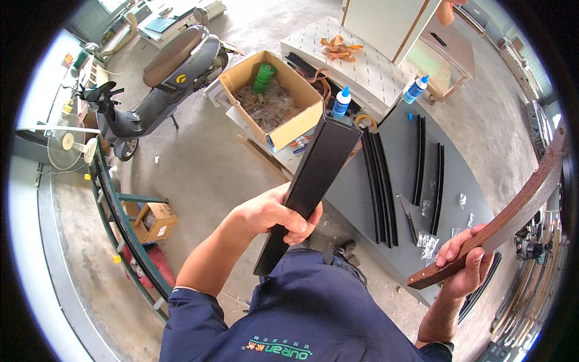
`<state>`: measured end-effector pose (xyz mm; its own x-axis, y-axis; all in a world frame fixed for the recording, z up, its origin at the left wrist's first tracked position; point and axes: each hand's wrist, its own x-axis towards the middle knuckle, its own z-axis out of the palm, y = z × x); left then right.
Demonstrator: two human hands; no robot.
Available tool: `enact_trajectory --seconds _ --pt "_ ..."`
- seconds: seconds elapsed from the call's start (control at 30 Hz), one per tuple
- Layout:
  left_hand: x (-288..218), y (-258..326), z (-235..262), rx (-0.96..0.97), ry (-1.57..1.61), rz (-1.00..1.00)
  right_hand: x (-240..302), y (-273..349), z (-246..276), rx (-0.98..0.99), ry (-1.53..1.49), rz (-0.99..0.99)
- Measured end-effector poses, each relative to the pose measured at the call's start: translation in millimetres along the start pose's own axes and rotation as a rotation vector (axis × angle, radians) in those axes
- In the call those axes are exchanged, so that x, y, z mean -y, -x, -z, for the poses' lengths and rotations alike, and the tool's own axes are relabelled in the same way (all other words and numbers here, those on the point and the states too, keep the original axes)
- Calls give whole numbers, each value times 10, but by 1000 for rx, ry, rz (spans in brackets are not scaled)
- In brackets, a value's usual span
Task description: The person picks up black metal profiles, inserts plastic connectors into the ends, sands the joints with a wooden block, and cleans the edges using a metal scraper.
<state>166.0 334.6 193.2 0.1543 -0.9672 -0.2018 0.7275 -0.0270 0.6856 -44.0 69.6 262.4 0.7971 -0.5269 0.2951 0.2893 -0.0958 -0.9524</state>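
Observation:
My left hand [274, 214] is closed around a long black rectangular bar [319, 166], which stands tilted in front of my body. My right hand [465, 259] grips the near end of a long dark-brown bar [500, 235] with a wood-like surface, raised over the right edge of the grey table [458, 142]. Between the two hands, several slim black strips [379, 187] lie side by side on that table. Farther right are two more black strips [438, 190]. A thin pointed tool [408, 220] and small clear plastic bags [428, 246] lie near them.
A cardboard box [232, 96] holds a green spool [263, 78] and clear plastic packets. Two blue-and-white bottles [341, 104] and a yellow tape roll [365, 123] stand close by. A scooter [160, 90], a fan [68, 142] and a green metal rack [123, 226] are at the left.

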Motion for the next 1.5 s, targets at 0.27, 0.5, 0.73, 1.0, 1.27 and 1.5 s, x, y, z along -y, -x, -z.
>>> enact_trajectory --seconds 0.27,0.5,0.73,1.0,1.27,1.5 --pt "-10 -29 -19 41 -8 17 -23 38 30 6 8 -67" --pt "5 -29 -5 66 -15 8 -14 54 -31 14 18 -112" --pt "8 -17 7 81 -11 3 21 64 -91 9 65 -169" --pt "137 -102 47 196 45 -114 7 106 -113 61 111 -235" --pt "146 -148 51 229 33 -52 4 157 -121 50 114 -269" --pt "218 -155 71 302 91 -81 29 175 -111 43 97 -304"
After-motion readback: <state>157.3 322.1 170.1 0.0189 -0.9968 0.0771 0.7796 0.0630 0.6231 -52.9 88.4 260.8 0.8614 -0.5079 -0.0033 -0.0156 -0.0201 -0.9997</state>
